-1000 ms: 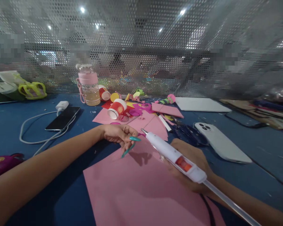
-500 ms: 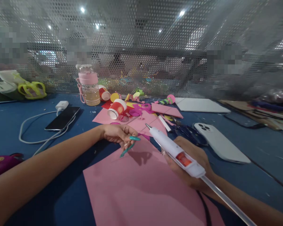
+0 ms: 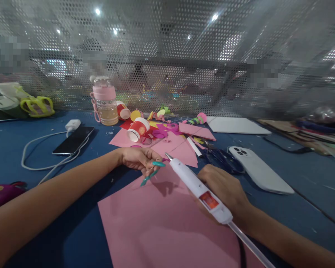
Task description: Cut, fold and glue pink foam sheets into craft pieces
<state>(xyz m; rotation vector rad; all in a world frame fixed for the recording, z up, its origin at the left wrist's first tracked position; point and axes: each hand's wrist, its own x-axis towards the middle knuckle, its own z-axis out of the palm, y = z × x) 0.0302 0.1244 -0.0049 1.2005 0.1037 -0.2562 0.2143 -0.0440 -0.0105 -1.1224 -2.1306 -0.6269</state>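
Largest first: 1 grey perforated metal screen (image 3: 167, 48) standing along the far edge of 1 blue-topped table (image 3: 9, 147).

1 big matte pink paper sheet (image 3: 156, 227), flat at table's near-middle, one corner pointing at the left edge. 1 flat white rectangular slab (image 3: 237, 125) by the far edge, right of centre.

1 white plastic glue gun (image 3: 190, 180) with an orange-red window, metal nozzle up front, 1 clear glue stick (image 3: 251, 243) out the back. It's above the pink sheet, tilted, nozzle toward the far edge. Right hand (image 3: 226, 186) wrapped round the body; its fingers mostly hidden behind, trigger contact can't be told.

Left hand (image 3: 139, 159) at the sheet's far side, fingertips pinching slim teal pieces (image 3: 158, 163): 2 visible, can't tell if joined. Nozzle tip just beside them; contact can't be told.

1 pink-lidded clear bottle (image 3: 105, 104), upright, far edge, left of centre. 2 phones: 1 white-backed phone (image 3: 259, 169) toward the right edge, 1 black-screened phone (image 3: 74, 140) toward the left edge, white cable looped round it.

2 red-and-white paper cups (image 3: 139, 129), both on their sides near the bottle. 1 white charger block (image 3: 73, 124) beside the black phone.
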